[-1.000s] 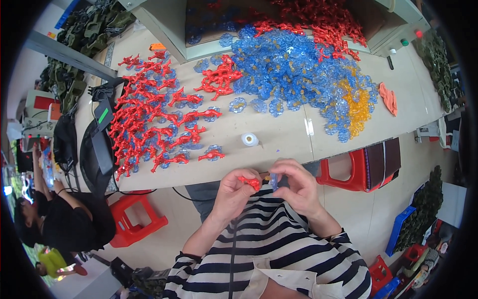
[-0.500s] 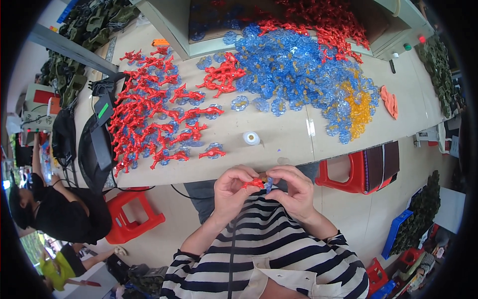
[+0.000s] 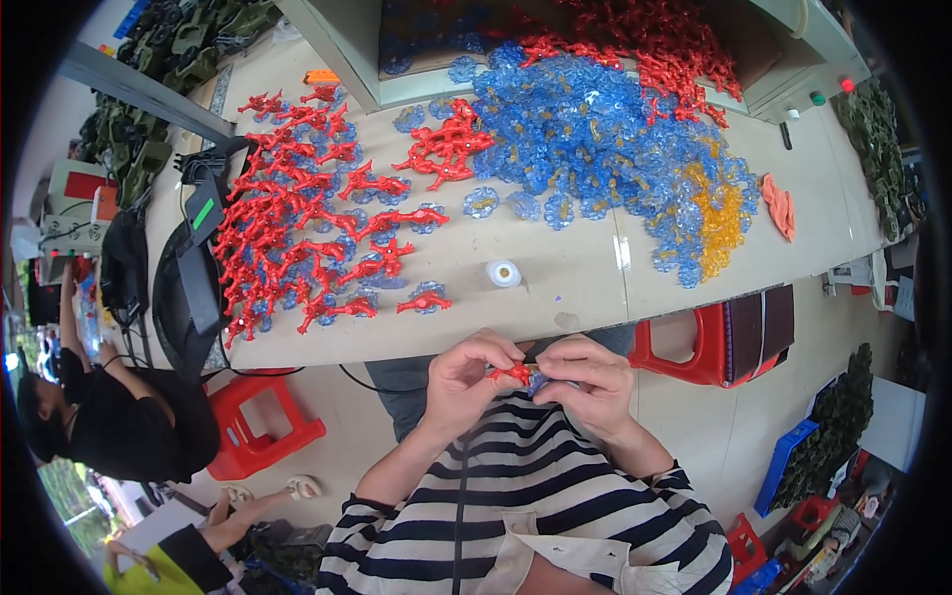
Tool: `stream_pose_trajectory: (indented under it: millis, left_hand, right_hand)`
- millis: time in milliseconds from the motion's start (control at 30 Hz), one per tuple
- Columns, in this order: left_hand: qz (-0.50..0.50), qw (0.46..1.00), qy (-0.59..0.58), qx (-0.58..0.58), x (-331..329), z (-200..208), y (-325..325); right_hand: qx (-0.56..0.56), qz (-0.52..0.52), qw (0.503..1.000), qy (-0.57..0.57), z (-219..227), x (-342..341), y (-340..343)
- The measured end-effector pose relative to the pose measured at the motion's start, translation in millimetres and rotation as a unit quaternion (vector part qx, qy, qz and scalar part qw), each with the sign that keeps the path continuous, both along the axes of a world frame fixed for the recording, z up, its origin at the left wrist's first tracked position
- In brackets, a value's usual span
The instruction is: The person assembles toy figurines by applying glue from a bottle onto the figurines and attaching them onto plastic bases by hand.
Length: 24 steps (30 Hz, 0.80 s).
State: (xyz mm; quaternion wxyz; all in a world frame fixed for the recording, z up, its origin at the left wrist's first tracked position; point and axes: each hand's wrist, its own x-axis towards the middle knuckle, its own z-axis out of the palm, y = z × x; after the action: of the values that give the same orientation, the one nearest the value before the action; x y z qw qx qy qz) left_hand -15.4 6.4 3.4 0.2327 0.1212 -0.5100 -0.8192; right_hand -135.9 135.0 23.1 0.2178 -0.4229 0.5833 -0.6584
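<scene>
the fingers of the left hand (image 3: 462,383) pinch a small red figure (image 3: 515,373), those of the right hand (image 3: 595,385) a clear blue piece (image 3: 536,384), both held close together just off the near edge of the table (image 3: 585,248); the step looks like joining them, and the next move seems to call for lining up and a firm press. the fingertips hide the meeting point, so whether the pieces touch cannot be told. farther out, a red heap (image 3: 674,69) runs back into the shadow of a cabinet (image 3: 342,50).
</scene>
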Motion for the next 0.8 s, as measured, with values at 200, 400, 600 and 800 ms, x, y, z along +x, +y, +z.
stream_pose_trajectory:
  millis: [200, 400, 600, 800]
  left_hand:
    - [-0.028, 0.998, 0.045, -0.017, -2, -2, -3]
    - [-0.039, 0.997, 0.066, -0.014, -2, -3, -4]
    - [-0.013, 0.998, 0.062, -0.029, -3, -4, -4]
    - [-0.065, 0.995, 0.041, -0.069, -3, 0, -14]
  right_hand:
    - [0.045, -0.037, 0.996, -0.073, 6, 2, 0]
    - [0.029, -0.017, 0.995, 0.098, 11, 1, -1]
    - [0.003, -0.034, 0.991, 0.133, 10, 4, -3]
    - [-0.015, -0.009, 0.985, 0.171, 7, 0, -1]
